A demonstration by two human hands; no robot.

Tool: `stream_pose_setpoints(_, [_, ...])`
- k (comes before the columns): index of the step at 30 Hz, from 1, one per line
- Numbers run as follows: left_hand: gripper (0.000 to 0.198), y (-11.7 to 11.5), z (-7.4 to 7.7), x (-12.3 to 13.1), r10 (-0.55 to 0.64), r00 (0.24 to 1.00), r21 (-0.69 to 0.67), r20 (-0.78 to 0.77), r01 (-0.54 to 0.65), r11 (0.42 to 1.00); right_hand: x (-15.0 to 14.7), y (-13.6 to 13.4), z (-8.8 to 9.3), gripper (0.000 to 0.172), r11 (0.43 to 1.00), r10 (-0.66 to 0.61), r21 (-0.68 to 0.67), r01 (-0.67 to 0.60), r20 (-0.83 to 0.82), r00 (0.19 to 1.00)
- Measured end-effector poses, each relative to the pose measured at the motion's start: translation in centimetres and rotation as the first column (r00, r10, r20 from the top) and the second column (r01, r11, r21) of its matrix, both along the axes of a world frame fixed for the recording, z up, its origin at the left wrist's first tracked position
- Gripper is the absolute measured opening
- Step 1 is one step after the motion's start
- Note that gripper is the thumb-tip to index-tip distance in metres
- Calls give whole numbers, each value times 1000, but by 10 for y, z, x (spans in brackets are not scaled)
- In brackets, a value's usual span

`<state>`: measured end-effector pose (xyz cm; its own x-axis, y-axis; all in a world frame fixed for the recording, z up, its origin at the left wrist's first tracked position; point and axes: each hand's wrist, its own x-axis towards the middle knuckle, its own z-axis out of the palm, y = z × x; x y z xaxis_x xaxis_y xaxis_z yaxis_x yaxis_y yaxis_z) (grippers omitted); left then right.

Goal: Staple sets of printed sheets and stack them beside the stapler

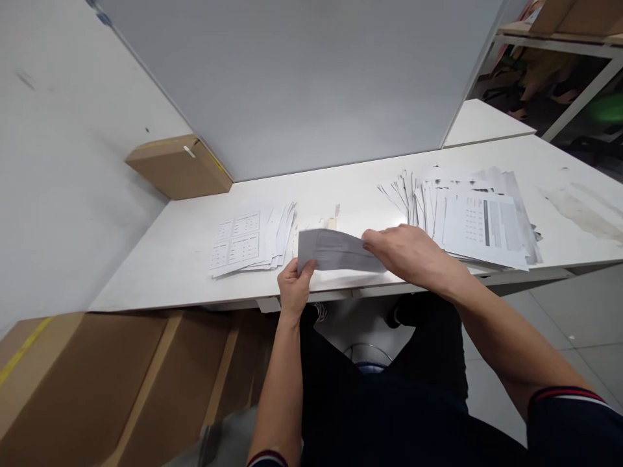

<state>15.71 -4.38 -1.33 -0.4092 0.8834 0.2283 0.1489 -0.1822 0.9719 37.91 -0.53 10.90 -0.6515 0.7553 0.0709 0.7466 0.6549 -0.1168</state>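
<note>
Between my two hands a sheet of paper (335, 251) is held up near the table's front edge, bent or folded, with faint print on it. My left hand (295, 285) pinches its left end, thumb in front. Its right end is gripped by my right hand (406, 255), whose fingertips are partly hidden. Left of the sheet lies a small stack of printed papers (248, 243). A larger, messier pile of papers (479, 220) spreads to the right, just past my right hand. Behind the held sheet, a small tan piece (333, 222) shows on the table.
The white table (160, 259) runs along a tall grey panel (311, 84). A cardboard box (180, 168) stands at the back left corner. Large cardboard boxes (92, 383) fill the floor at left. Behind on the right, a shelf frame (579, 97) stands with a person's legs near it.
</note>
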Motion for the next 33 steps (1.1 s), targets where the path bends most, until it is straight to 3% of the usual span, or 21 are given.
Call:
stream_pose_setpoints(2, [24,-1,5,1,48,994,10,100,-50,999,10,-6,-10,21,980,-51,-201,9,-201,978])
stream_pose_setpoints(4, [26,0,5,2,66,990,-32,125,-62,998,16,-15,-34,25,899,-180,-438,-14,-399,899])
stream_pose_setpoints(7, [31,3,0,7,9,1000,-162,-22,-13,987,18,-35,-86,25,642,-534,-763,-69,-510,674])
stream_pose_setpoints(9, [36,6,-6,12,-40,985,-223,-166,2,975,17,-48,-116,30,478,-718,-865,-152,-484,501])
stream_pose_setpoints(12, [38,13,-12,18,-72,942,-233,-328,-7,972,16,-60,-138,37,356,-851,-900,-253,-424,309])
stream_pose_setpoints(14, [40,20,-14,21,-98,904,-235,-415,-2,972,17,-60,-139,38,328,-879,-907,-264,-395,266])
stream_pose_setpoints(18, [49,30,-15,24,-163,823,-241,-544,33,970,20,-50,-130,38,329,-889,-922,-204,-375,262])
stream_pose_setpoints(26, [52,31,-16,25,-167,771,-231,-615,26,973,22,-36,-120,34,329,-902,-938,-107,-346,257])
stream_pose_setpoints(33, [52,36,-18,25,-163,712,-147,-683,85,985,23,-28,-116,35,348,-877,-932,-104,-362,316])
